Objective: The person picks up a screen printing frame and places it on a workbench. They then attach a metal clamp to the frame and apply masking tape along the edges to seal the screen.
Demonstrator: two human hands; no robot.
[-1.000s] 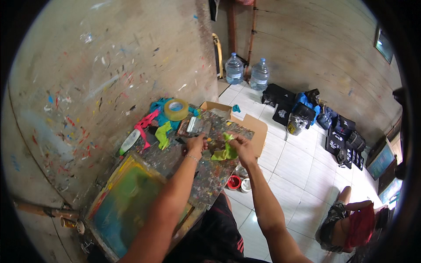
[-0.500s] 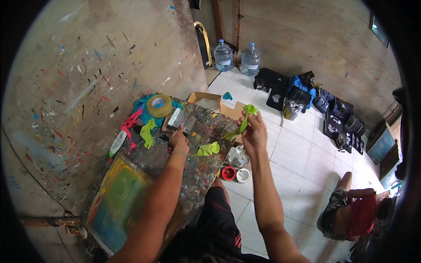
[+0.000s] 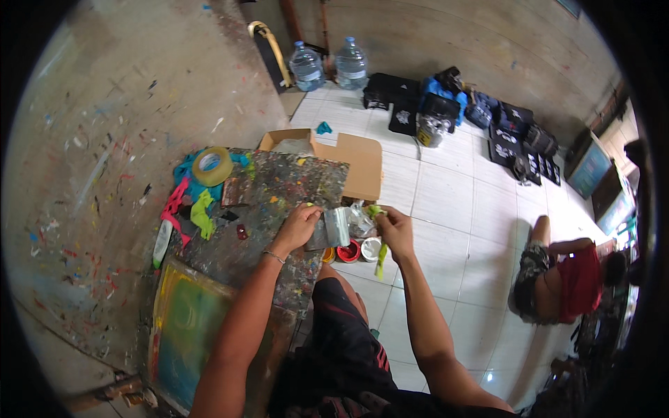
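My left hand (image 3: 300, 226) is closed on a flat dark scraper (image 3: 316, 235) with a silvery band (image 3: 336, 227), held over the right edge of the paint-spattered table (image 3: 265, 188). A small lime bit shows by its fingertips. My right hand (image 3: 394, 233), just right of the scraper, pinches a lime-green rag (image 3: 381, 261) that dangles down. Beneath are red (image 3: 348, 252) and white (image 3: 371, 248) paint tubs and crumpled clear plastic (image 3: 360, 219). A tape roll (image 3: 211, 167) lies with pink (image 3: 174, 205) and green (image 3: 202, 212) cloths on the table's left side.
A stained screen frame (image 3: 182, 327) leans at lower left. An open cardboard box (image 3: 359, 164) sits behind the table. Water jugs (image 3: 306, 68) and dark bags (image 3: 404, 118) line the back wall. A person in red (image 3: 578, 282) crouches on the tiles at right.
My left hand has lifted the silvery scraper and moved it rightward to the table edge. My right hand's rag came up, then lowered beside it. The view has shifted.
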